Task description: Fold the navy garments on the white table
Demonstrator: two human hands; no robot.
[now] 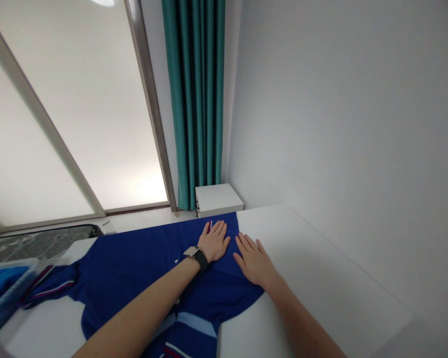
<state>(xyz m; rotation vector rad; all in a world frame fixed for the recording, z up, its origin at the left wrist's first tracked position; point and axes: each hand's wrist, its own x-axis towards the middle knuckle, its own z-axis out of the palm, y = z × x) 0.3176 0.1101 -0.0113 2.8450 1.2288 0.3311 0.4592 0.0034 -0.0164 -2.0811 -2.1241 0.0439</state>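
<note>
A dark blue garment [134, 263] with light blue bands, small buttons and red-and-white striped trim lies spread on a white table [306, 268]. My left hand [214, 241], wearing a black watch on the wrist, rests flat on the cloth near its far right corner, fingers spread over a bit of striped trim. Just to the right, my right hand [254, 259] lies palm down across the garment's right edge, fingertips on the fabric. Neither hand grips anything. My left forearm hides part of the garment's middle.
At the left edge stands a clear plastic bin [20, 291] with blue cloth inside, close to a striped sleeve. Behind the table are a small white cabinet [218, 199], a green curtain [197, 99] and frosted sliding doors [82, 109]. A white wall [339, 124] borders the right side.
</note>
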